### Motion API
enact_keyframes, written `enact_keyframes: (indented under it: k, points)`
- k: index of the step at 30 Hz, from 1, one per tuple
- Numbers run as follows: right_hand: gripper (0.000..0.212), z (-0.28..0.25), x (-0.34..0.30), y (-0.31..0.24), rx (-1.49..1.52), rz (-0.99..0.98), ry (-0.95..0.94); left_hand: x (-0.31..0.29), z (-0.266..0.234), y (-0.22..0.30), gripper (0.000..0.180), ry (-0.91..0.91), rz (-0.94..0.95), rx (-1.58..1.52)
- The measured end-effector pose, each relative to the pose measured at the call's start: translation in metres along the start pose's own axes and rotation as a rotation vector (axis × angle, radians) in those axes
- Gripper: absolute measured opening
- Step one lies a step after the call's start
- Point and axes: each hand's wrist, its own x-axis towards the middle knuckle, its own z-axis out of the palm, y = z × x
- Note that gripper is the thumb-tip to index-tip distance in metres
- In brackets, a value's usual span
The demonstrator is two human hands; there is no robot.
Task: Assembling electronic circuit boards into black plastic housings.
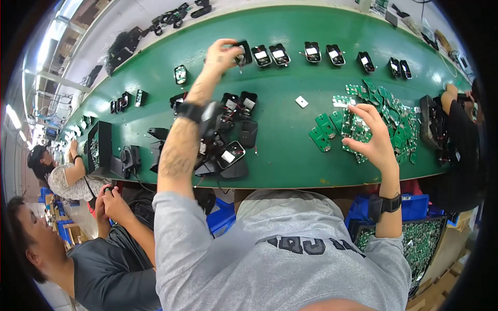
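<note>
On green bench [285,166], casings [247,49], circuit boards [388,116], lights [13,117]

A person's left hand [221,57] grasps a black casing [246,51] toward the far side of a green surface [285,150] while the right hand [377,137], fingers [370,115] parted, hovers over heaped green circuit boards [403,122].

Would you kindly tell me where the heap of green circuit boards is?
In the head view, the heap lies on the table, right of centre, by the right hand.
</note>
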Motion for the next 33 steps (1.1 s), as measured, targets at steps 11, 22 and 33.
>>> enact_keyframes:
  k: [11, 22, 33]
  points:
    - [0.09, 0.05, -0.021, -0.043, 1.366, 0.299, 0.081, -0.213, 0.087, 0.037, 0.037, -0.585, -0.575, -1.562]
    - [0.091, 0.07, -0.046, -0.041, 1.409, 0.437, 0.128, -0.248, 0.109, 0.05, 0.062, -0.169, 0.235, -0.707]
    - [0.089, 0.085, -0.045, -0.042, 1.457, 0.421, 0.146, -0.255, 0.117, 0.042, 0.066, -0.164, 0.353, -0.53]
